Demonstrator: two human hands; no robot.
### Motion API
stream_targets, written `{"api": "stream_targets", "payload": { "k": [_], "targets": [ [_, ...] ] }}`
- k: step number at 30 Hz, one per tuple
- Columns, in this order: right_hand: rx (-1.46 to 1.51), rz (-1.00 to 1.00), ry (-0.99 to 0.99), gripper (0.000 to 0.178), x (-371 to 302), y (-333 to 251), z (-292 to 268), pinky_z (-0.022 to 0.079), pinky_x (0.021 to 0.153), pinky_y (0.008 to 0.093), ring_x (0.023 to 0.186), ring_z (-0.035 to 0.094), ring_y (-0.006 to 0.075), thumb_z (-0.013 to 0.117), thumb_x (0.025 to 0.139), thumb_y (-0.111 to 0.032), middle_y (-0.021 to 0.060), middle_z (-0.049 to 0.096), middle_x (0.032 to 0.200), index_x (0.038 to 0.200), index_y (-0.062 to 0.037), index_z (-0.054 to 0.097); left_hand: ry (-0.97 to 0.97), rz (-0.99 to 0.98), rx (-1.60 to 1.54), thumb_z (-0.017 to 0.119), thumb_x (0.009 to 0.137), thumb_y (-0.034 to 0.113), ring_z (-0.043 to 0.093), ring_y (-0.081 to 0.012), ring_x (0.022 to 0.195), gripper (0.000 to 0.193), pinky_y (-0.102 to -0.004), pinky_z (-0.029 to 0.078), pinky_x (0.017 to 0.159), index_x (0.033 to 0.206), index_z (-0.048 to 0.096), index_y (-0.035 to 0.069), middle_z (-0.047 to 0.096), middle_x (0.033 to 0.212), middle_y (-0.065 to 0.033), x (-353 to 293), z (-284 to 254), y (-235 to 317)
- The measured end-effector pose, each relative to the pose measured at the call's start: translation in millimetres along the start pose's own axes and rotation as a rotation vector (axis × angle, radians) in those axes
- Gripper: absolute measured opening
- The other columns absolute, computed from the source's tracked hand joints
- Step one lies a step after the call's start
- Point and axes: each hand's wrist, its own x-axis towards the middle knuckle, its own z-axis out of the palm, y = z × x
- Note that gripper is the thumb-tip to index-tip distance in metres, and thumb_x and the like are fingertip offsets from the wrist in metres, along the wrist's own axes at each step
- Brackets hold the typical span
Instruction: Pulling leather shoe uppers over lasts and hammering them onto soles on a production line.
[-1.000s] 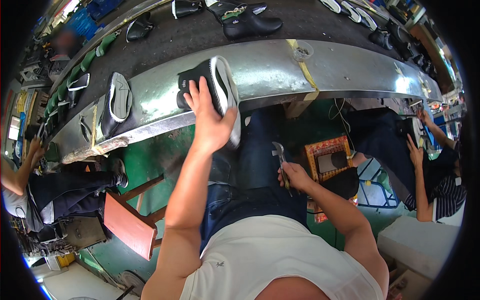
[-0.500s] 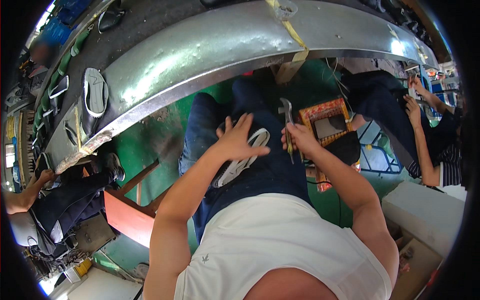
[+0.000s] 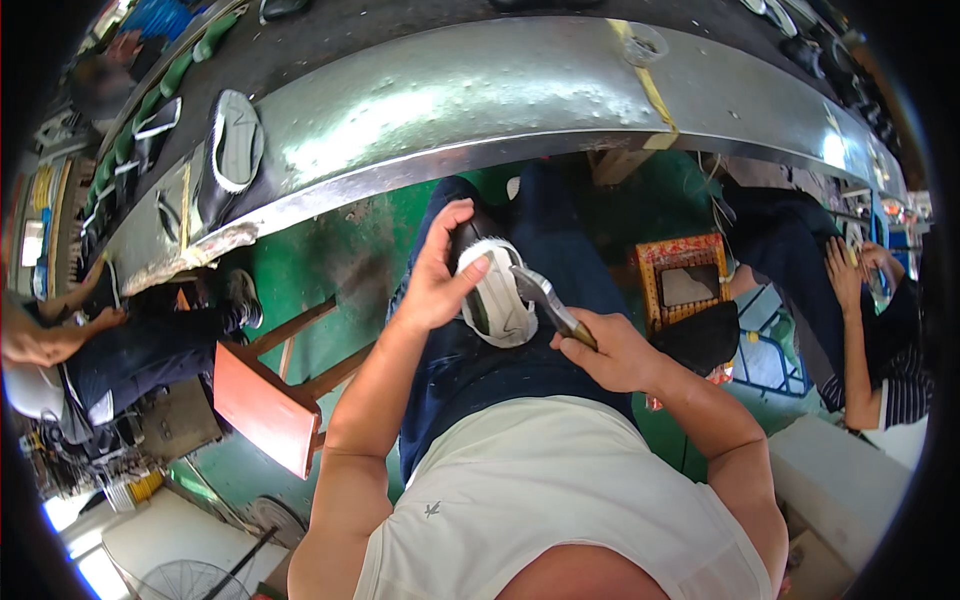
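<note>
Since the earlier frame, the shoe [image 3: 505, 300] has turned on the lap [image 3: 575, 262], and the tool [image 3: 548, 300] has swung over to it. Past the lap is the big, shiny tabletop [image 3: 480, 80], with another shoe [image 3: 237, 150] on its left part. The first shoe lies pale side up, held by the left hand [image 3: 438, 285], while the right hand [image 3: 615, 352] is wrapped around the tool, whose metal end is at the shoe's right edge.

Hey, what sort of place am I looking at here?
Probably a shoe workshop: the right hand holds what look like pincers at an upturned shoe, and another unfinished-looking shoe lies on the metal-edged bench.
</note>
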Motion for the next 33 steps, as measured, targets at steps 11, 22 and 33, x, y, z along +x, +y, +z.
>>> {"api": "stream_targets", "payload": {
  "k": [11, 22, 33],
  "targets": [
    [0.278, 0.042, -0.139, 0.025, 42.8, 6.6, 10.2, 0.050, 0.073, 0.0341, 0.078, 0.063, 0.0168, 0.061, 0.097, -0.020, 0.0081, 0.067, 0.085, 0.116, -0.0022, 0.062, -0.030, -0.131, 0.175, 0.055, 0.103, 0.023, 0.015, -0.0303, 0.155, 0.064, -0.0392, 0.016, 0.124, 0.156, 0.027, 0.005, 0.017, 0.166, -0.0169, -26.7, -9.3, -14.2],
    [0.312, 0.133, -0.126, 0.024, 47.4, 21.3, 2.5, 0.051, 0.077, 0.0325, 0.082, 0.064, 0.0158, 0.061, 0.097, -0.019, 0.0065, 0.068, 0.088, 0.112, -0.0009, 0.063, -0.119, -0.216, 0.174, 0.046, 0.105, 0.032, 0.013, -0.0351, 0.155, 0.065, -0.0383, 0.013, 0.124, 0.155, 0.022, -0.003, 0.016, 0.164, -0.0237, -8.2, -4.9, -30.2],
    [-0.222, -0.099, 0.240, 0.026, 81.7, 54.5, 28.7, 0.051, 0.081, 0.0506, 0.092, 0.064, 0.0488, 0.057, 0.100, -0.020, 0.0293, 0.065, 0.097, 0.111, 0.0040, 0.057, -0.045, -0.229, 0.006, 0.058, 0.102, 0.020, 0.035, -0.0268, 0.147, 0.052, -0.0339, 0.027, 0.119, 0.148, 0.043, 0.004, 0.040, 0.157, -0.0160, -1.0, -7.3, -69.6]
  ]
}}
